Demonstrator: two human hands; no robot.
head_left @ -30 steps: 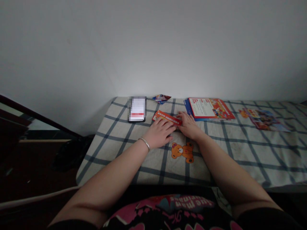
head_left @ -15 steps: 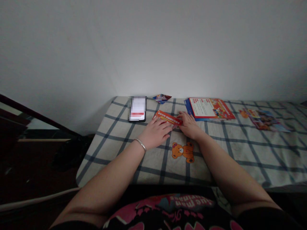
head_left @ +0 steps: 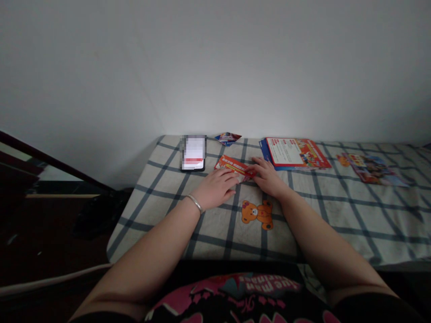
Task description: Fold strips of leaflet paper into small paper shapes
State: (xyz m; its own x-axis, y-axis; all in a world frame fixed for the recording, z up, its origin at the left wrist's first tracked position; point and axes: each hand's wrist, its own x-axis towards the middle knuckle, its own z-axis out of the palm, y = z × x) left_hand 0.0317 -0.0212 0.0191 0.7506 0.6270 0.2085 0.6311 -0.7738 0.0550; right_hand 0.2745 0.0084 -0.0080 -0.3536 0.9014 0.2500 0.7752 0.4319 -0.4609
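Note:
A red printed sheet of paper (head_left: 232, 161), folded into a narrow shape, lies on the checked tablecloth in front of me. My left hand (head_left: 217, 186), with a silver bangle at the wrist, rests flat on its lower left edge, fingers stretched out. At the paper's right end, my right hand (head_left: 267, 177) has its thumb and forefinger on the corner, gripping it. Part of the paper's lower side is hidden under my fingers. Just behind it sits a small blue folded paper (head_left: 228, 138), shaped like a flat diamond.
A phone (head_left: 193, 154) with a lit, blurred screen stands left of the paper. To the right are a stack of printed leaflets (head_left: 292, 152) and another colourful leaflet (head_left: 375, 169). The tablecloth (head_left: 161, 204) runs up to a white wall. A black bag (head_left: 97, 215) lies lower left.
My right forefinger has reached left over the paper's right end, covering the corner that showed before. My left hand has slid slightly left and down.

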